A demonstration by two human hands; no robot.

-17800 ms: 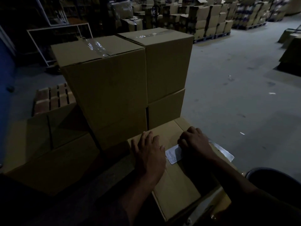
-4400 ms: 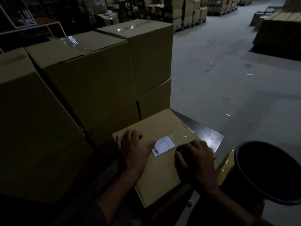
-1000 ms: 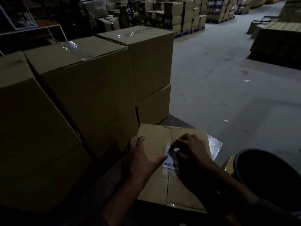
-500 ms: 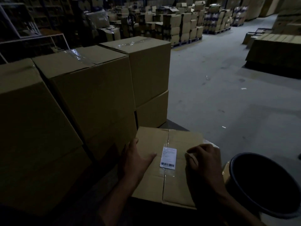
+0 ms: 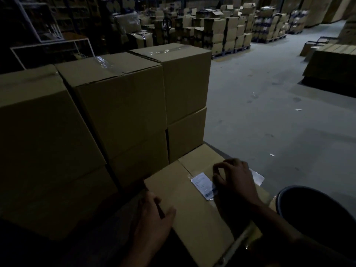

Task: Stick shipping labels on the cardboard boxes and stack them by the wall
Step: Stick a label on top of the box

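Note:
A flat cardboard box (image 5: pixel 188 205) lies in front of me, turned at an angle. A white shipping label (image 5: pixel 203 184) with a barcode is stuck on its top beside the centre seam. My left hand (image 5: pixel 154 212) grips the box's near left edge, thumb on top and fingers over the side. My right hand (image 5: pixel 235 182) rests on the box top just right of the label, fingers bent, fingertips down, covering the label's right edge. Nothing shows between its fingers.
Tall stacked cardboard boxes (image 5: pixel 119 105) stand close behind and to the left. A dark round bucket (image 5: pixel 317 209) sits at my right. A shiny sheet (image 5: pixel 258 177) pokes out behind the right hand. Grey concrete floor (image 5: pixel 269 112) stretches right, towards distant pallets of boxes (image 5: pixel 227 35).
The box has turned counter-clockwise, so the label now lies slanted. My left hand slid back to the box's near left edge. My right hand moved up beside the label.

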